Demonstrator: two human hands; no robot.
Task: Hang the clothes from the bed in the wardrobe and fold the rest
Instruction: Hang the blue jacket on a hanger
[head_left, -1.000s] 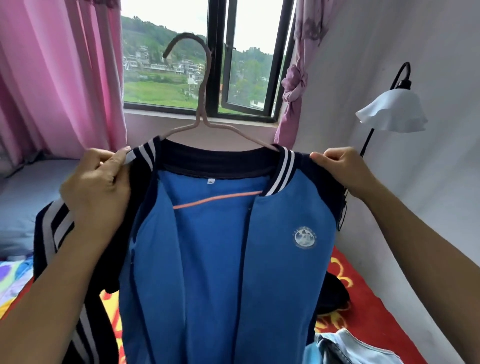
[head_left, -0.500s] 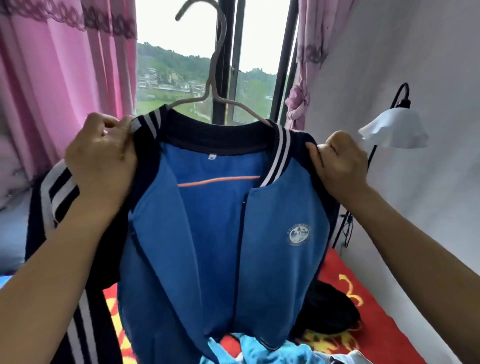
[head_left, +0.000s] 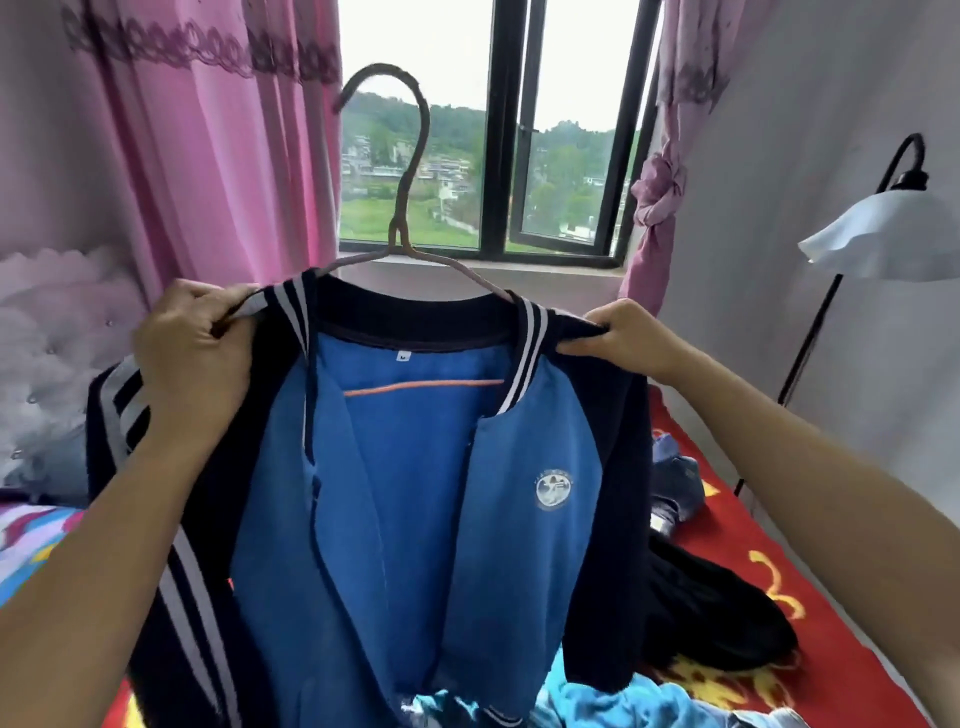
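Observation:
A blue jacket (head_left: 415, 493) with navy sleeves and white-striped collar hangs open on a wire hanger (head_left: 402, 208), held up in front of the window. My left hand (head_left: 195, 358) grips the jacket's left shoulder at the striped collar edge. My right hand (head_left: 626, 335) pinches the navy fabric of the right shoulder. The hanger's hook points up and left, free of any rail. Below, on the bed (head_left: 779, 566) with its red cover, lie a black garment (head_left: 717, 618) and a light blue garment (head_left: 613, 701).
Pink curtains (head_left: 223, 156) hang left of the window (head_left: 498, 130), and a tied curtain (head_left: 654, 208) hangs to its right. A floor lamp (head_left: 883, 234) with a white shade stands by the right wall. A padded headboard (head_left: 52, 364) is at the left.
The jacket and hanger have dropped lower against the window. My right hand has shifted from gripping the shoulder front to pinching its top edge. More of the right sleeve shows.

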